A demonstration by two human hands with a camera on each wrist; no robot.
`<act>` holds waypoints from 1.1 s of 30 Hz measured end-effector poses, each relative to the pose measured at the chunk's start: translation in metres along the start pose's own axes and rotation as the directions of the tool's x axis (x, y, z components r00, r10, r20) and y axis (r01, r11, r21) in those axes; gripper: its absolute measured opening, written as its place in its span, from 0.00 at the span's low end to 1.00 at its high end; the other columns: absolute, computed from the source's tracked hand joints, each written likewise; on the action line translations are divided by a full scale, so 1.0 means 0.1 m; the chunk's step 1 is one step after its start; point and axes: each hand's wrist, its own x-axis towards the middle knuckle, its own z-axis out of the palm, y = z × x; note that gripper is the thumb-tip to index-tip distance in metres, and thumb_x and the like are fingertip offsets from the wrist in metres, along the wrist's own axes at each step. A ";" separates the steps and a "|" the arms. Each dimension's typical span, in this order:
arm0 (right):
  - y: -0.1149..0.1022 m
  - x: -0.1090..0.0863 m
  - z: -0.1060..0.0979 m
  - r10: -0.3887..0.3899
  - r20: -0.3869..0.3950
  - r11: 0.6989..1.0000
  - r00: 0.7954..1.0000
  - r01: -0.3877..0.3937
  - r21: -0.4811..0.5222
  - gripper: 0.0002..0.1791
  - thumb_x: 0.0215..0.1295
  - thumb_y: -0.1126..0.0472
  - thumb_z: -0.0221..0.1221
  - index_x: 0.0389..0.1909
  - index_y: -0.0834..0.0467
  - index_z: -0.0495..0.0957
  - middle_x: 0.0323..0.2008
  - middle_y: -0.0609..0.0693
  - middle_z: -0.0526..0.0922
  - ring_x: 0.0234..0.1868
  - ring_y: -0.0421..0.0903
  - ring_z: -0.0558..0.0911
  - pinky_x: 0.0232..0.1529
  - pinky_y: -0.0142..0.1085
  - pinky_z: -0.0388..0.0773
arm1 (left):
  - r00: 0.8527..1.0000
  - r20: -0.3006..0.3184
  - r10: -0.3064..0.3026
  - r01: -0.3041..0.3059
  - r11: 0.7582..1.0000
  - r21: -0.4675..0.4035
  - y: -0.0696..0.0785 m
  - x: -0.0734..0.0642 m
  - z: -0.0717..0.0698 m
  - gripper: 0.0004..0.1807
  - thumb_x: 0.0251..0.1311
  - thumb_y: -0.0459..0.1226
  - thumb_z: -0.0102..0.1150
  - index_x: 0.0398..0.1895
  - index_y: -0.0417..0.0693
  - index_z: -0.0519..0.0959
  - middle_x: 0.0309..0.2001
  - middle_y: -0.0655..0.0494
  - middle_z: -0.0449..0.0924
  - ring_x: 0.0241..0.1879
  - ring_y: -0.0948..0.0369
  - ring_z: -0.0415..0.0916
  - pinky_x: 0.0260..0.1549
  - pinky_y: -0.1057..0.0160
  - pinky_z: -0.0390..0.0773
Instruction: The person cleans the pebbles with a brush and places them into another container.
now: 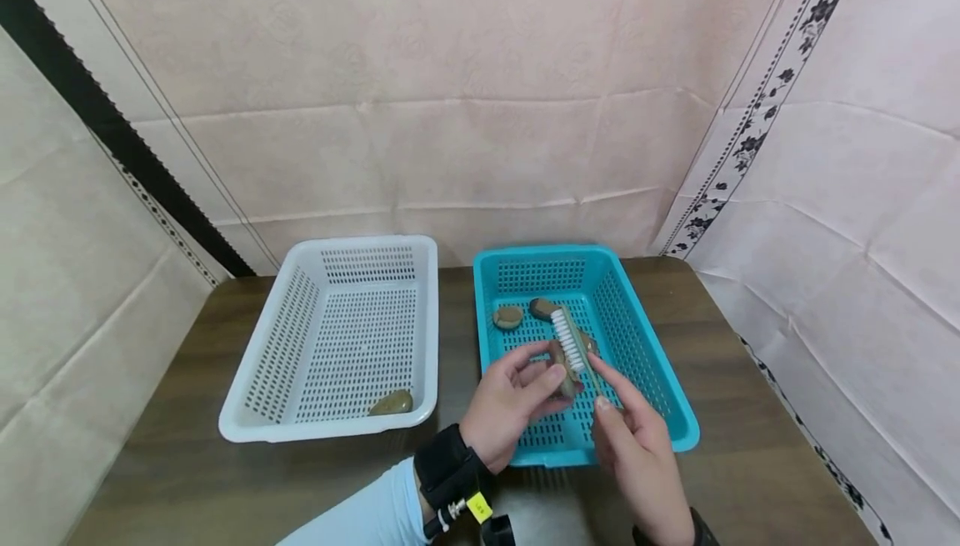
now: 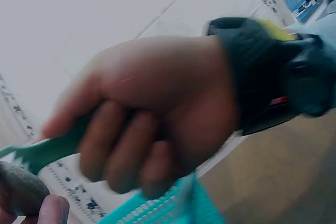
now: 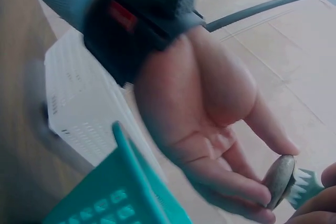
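Over the turquoise basket (image 1: 663,363), my left hand (image 1: 510,404) holds a smooth brown stone (image 1: 559,367) between thumb and fingers. My right hand (image 1: 637,454) grips a green-handled brush (image 1: 581,350), index finger stretched along its back. White bristles (image 1: 567,341) meet the stone's side. In the left wrist view the right hand curls round the brush handle (image 2: 58,149), with the stone (image 2: 23,188) at the lower left. The right wrist view shows the left hand pinching the stone (image 3: 281,179) by its edges against the bristles.
Inside the turquoise basket lie a tan stone (image 1: 507,318), a dark stone (image 1: 542,308) and another stone (image 1: 588,341) partly hidden behind the brush. A white basket (image 1: 251,379) stands to the left, an olive stone (image 1: 392,403) in its near right corner. Cloth (image 1: 450,71) hangs behind the wooden table (image 1: 180,479).
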 end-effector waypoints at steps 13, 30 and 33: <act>0.04 -0.11 0.01 0.034 0.020 0.999 0.999 -0.034 -0.027 0.25 0.91 0.59 0.49 0.81 0.42 0.71 0.17 0.54 0.66 0.15 0.51 0.66 0.16 0.41 0.70 | 0.994 -0.079 0.080 -0.076 0.996 0.051 0.11 0.13 -0.14 0.31 0.84 0.36 0.58 0.83 0.36 0.64 0.71 0.33 0.77 0.66 0.46 0.81 0.63 0.50 0.84; 0.00 -0.10 0.01 0.046 -0.048 0.996 0.998 -0.050 -0.077 0.25 0.91 0.55 0.51 0.82 0.37 0.70 0.18 0.53 0.67 0.16 0.50 0.68 0.18 0.37 0.70 | 0.995 -0.078 0.061 -0.053 0.994 0.094 0.06 0.15 -0.01 0.31 0.83 0.38 0.60 0.83 0.38 0.66 0.72 0.36 0.75 0.67 0.44 0.80 0.61 0.48 0.85; 0.03 -0.15 0.03 0.050 -0.045 0.995 0.998 -0.054 -0.080 0.26 0.91 0.56 0.50 0.83 0.38 0.69 0.18 0.53 0.67 0.16 0.51 0.68 0.19 0.39 0.71 | 0.991 -0.091 0.093 -0.084 0.992 0.099 0.10 0.22 -0.04 0.32 0.85 0.37 0.58 0.84 0.36 0.63 0.74 0.35 0.73 0.70 0.44 0.78 0.62 0.47 0.84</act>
